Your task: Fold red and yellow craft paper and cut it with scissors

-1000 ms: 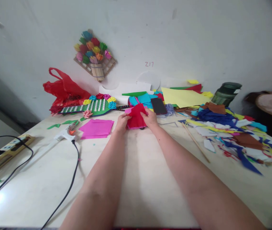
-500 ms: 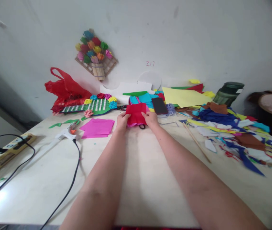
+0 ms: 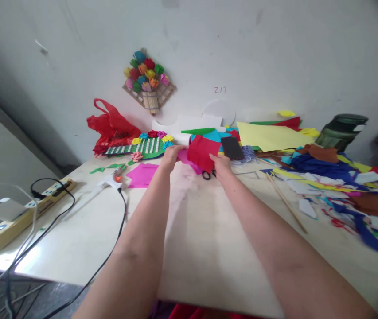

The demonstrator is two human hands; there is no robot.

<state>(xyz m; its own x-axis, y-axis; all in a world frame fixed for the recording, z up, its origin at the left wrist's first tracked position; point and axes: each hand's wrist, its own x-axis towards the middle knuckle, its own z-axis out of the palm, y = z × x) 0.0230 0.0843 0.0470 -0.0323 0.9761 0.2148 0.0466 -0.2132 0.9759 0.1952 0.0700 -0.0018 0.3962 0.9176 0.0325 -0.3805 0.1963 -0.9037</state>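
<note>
Both my arms reach out over the pale table [image 3: 189, 248]. My right hand [image 3: 221, 165] pinches a red paper sheet [image 3: 202, 152] and holds it tilted above the table. My left hand [image 3: 172, 156] grips a pink paper sheet [image 3: 182, 156] that lies partly behind the red one. Black scissors handles [image 3: 208, 175] show on the table just under the red sheet. A stack of magenta paper [image 3: 141, 174] lies to the left of my left hand.
A glue gun [image 3: 114, 179] with a black cord and a power strip [image 3: 25, 210] lie at left. A phone [image 3: 231, 148], a red plastic bag [image 3: 112, 128] and a green flower craft [image 3: 138, 145] sit at the back. Coloured paper scraps [image 3: 335, 177] and a wooden stick [image 3: 286, 201] cover the right.
My view has swung left. My hands have drawn apart: the red sheet now hangs from my right hand and the pink sheet shows in my left. The scissors handles are more exposed.
</note>
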